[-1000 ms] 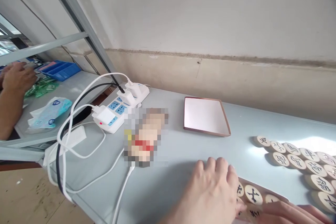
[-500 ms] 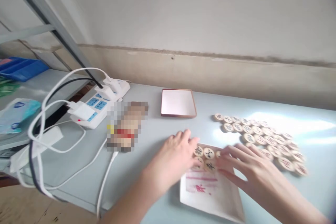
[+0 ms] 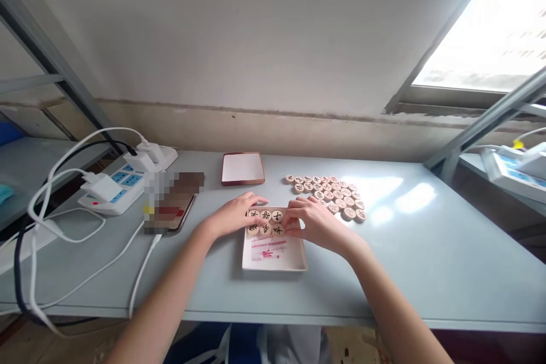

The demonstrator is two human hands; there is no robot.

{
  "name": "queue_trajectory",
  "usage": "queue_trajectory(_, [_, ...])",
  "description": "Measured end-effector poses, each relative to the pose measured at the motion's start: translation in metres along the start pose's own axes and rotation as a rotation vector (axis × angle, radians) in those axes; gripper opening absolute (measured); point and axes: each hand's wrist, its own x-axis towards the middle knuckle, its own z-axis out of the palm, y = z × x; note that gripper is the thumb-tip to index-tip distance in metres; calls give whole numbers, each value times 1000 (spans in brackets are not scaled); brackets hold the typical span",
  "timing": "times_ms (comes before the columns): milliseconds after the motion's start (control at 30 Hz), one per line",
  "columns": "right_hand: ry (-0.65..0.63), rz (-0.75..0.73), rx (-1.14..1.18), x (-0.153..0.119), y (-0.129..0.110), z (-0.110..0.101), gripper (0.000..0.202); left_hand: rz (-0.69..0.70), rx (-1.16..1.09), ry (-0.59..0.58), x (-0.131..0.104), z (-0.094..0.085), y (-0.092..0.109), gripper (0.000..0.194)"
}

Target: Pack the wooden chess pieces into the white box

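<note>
A shallow white box (image 3: 275, 263) lies before me, with red writing on its floor. Two rows of round wooden Chinese chess pieces (image 3: 265, 228) with black characters fill its far end. My left hand (image 3: 232, 217) reaches over the box's left side, fingers spread, the thumb and a fingertip at the leftmost pieces. From the right, my right hand (image 3: 318, 220) curls its fingers down at the right end of the rows, closed on a piece that its fingers mostly cover. More loose Chinese chess pieces (image 3: 340, 203), with black or red characters, lie in rows on the desk beyond my right hand.
A box lid (image 3: 243, 168) lies near the wall, its white inside up. To the left are a phone-like object (image 3: 173, 205), partly blurred out, a power strip (image 3: 128, 179) with plugs, and looping white cables (image 3: 36, 239). A metal frame post (image 3: 469, 119) rises at right.
The view has swung right and drawn back, so the window and the desk's right side now show. Both hands stay at the box, the right fingers more curled over its right side.
</note>
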Motion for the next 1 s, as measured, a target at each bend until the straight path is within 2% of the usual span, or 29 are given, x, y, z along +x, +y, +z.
queue_trajectory(67, [29,12,43,-2,6,-4,9,22,-27,19,2,1,-3,42])
queue_trajectory(133, [115,74,25,-5,16,-6,13,41,-38,59,5,3,-5,36])
queue_trajectory(233, [266,241,-163,-9,34,-7,18,71,-26,129,10,6,-9,31])
queue_trajectory(300, [277,344,-288,-13,44,-6,15,102,-12,164,14,7,-12,30])
queue_trajectory(400, [215,408,-313,-19,51,-6,12,139,8,218,18,9,-17,28])
queue_trajectory(633, [62,413,-173,-27,58,-14,19,137,92,323,16,8,-17,23])
queue_trajectory(767, [56,400,-96,-25,62,-11,22,142,196,378,11,11,-8,22])
queue_trajectory(900, [143,313,-48,-21,47,-15,12,152,186,333,9,19,5,39])
queue_trajectory(1000, [152,161,93,-17,28,-19,19,173,173,251,10,26,9,46])
